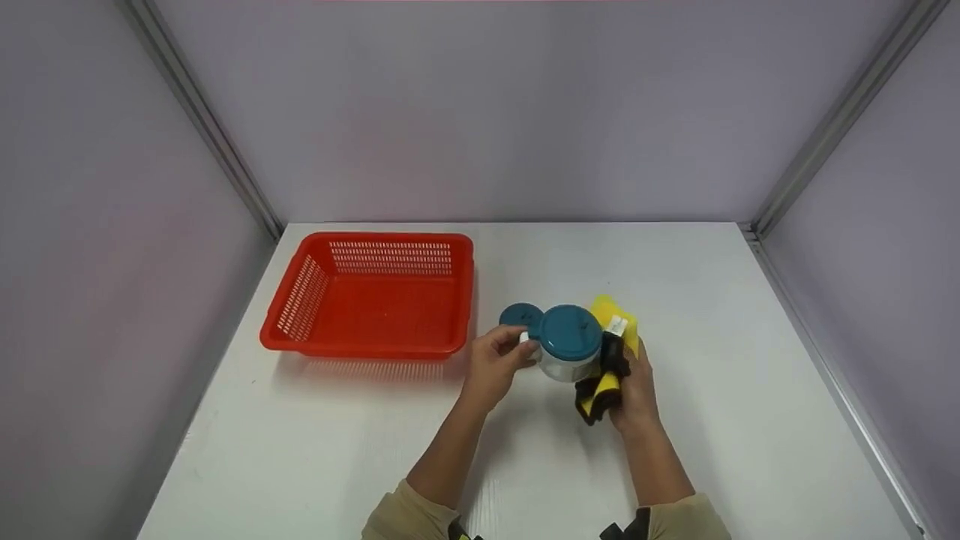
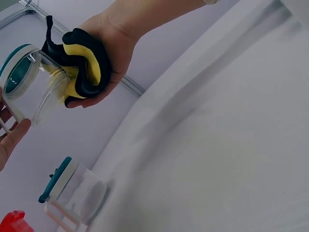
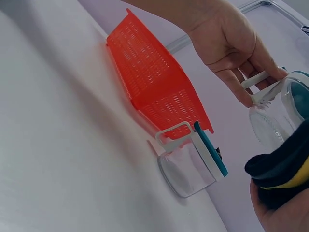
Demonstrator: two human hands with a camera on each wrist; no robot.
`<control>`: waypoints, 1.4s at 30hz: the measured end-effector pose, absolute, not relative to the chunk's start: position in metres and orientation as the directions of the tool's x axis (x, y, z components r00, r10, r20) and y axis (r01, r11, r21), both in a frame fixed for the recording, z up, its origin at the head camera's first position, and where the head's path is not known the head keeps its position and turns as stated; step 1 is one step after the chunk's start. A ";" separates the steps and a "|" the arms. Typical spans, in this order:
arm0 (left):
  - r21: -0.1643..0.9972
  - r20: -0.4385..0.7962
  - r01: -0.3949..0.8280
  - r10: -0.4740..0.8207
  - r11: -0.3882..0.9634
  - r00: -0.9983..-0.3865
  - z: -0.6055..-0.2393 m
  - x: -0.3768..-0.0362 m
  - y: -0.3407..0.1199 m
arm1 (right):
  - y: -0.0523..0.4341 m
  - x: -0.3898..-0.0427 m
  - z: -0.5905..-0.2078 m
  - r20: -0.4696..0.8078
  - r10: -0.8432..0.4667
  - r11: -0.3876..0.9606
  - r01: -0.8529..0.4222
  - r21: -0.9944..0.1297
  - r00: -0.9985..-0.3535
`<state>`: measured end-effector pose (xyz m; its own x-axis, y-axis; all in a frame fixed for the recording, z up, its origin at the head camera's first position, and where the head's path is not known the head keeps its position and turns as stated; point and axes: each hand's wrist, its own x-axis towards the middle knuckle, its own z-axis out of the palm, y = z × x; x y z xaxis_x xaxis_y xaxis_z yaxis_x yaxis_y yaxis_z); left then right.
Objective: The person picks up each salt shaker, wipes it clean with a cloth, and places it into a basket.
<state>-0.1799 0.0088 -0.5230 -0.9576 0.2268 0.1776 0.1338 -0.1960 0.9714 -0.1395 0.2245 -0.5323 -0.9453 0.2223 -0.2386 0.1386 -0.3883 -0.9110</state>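
The white desk (image 1: 360,442) carries everything, and on its left half, toward the back, stands a red plastic basket (image 1: 375,349) with walls full of small slots. Above the desk, right of the basket, the two hands work close together, and neither of them is spread. The left hand (image 1: 493,366) pinches a clear jar (image 1: 564,369) by its handle, thumb on one side and fingers on the other; the right hand (image 1: 637,386) is curled around a yellow and dark cloth (image 2: 91,67), which seems to touch the side of this jar. The held jar is lifted from the desk, with its blue-green lid (image 1: 568,332) on top. A second jar (image 3: 186,166), of similar shape, stands upright on the desk, between the basket and the hands, and nothing grips it. I would judge that the step in hand is wiping the outside of the lifted jar. The next move, I think, calls for a firm pinch on the white handle (image 3: 255,80) while the cloth is pressed lightly and led around the glass, because a hard push could twist the jar. The smallest detail is a white label (image 1: 617,325) on the cloth.
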 end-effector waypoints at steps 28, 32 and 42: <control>0.985 0.151 0.166 0.207 0.057 -0.967 -0.530 -0.172 0.020 | 0.232 -0.150 -0.495 -0.043 0.392 0.181 0.123 -0.976 -0.919; 0.994 0.104 0.105 0.236 -0.008 -0.966 -0.531 -0.171 0.022 | 0.235 -0.152 -0.498 -0.137 0.444 0.058 0.181 -0.982 -0.886; 0.993 0.050 0.021 0.239 -0.120 -0.970 -0.530 -0.173 0.022 | 0.234 -0.150 -0.515 -0.287 0.320 -0.259 0.208 -0.943 -0.903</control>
<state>-0.1734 0.0223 -0.5305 -0.9698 0.2388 0.0496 0.0214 -0.1195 0.9926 -0.1499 0.2339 -0.5153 -0.9029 0.3202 -0.2868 0.2076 -0.2595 -0.9432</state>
